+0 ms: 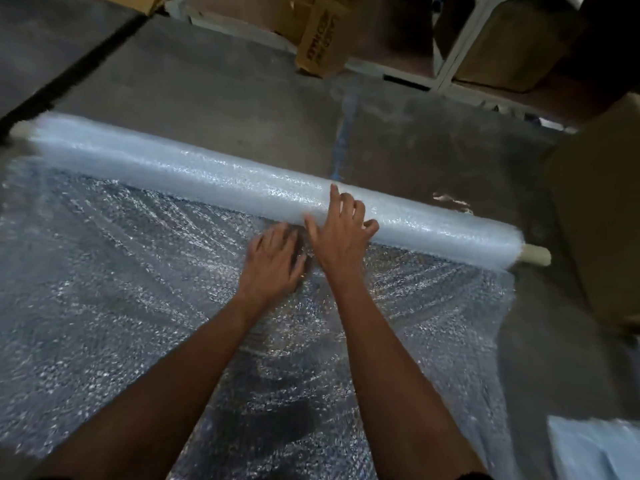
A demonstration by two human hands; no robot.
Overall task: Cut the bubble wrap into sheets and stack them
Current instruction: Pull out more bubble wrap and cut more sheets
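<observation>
While the right hand's spread fingers rest on the roll at mid-frame, the left hand presses flat, fingers straight, on the unrolled wrap just below it. Both arms reach up from the bottom edge. No cut or tool shows; a pale pile, lower right, may be stacked sheets.

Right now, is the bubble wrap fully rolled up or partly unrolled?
Partly unrolled: a sheet lies spread on the floor in front of the roll.
</observation>
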